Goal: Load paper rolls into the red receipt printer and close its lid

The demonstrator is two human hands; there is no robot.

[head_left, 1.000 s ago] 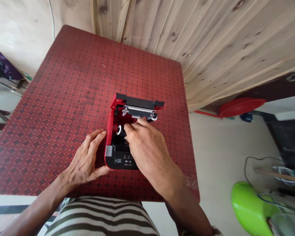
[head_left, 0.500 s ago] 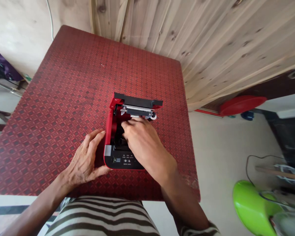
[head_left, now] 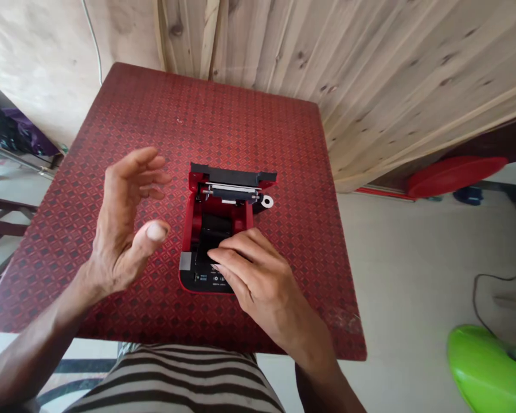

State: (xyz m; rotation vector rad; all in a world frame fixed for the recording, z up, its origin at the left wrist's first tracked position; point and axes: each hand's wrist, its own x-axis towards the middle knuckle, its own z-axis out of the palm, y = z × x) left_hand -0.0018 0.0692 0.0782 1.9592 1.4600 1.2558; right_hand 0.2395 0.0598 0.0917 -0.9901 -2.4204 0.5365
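Observation:
A red and black label printer [head_left: 187,229] stands on the table with its lid [head_left: 232,174] raised. Inside its red compartment a strip of black ribbon [head_left: 215,226] runs toward the front panel, which carries small buttons and white marks. My right hand [head_left: 262,275] is closed over the compartment's front right, with thumb and fingers pinched at the ribbon's near end. The pinch point itself is partly covered by the fingers. To the left of the printer, my left hand [head_left: 124,223] is raised and open, its fingers apart and touching nothing. A white-ended roller [head_left: 267,201] sticks out at the lid's right side.
The printer rests on a table [head_left: 258,132] with a red patterned cover, against a wooden plank wall [head_left: 258,46]. A green plastic stool-like object [head_left: 485,367] and a red round object [head_left: 456,175] are on the right. Dark wooden furniture [head_left: 4,221] stands left.
My left hand has let go of the printer's left side and lifted away, opening. My right hand has moved from deep inside the compartment back toward the front panel, bringing the black ribbon with it.

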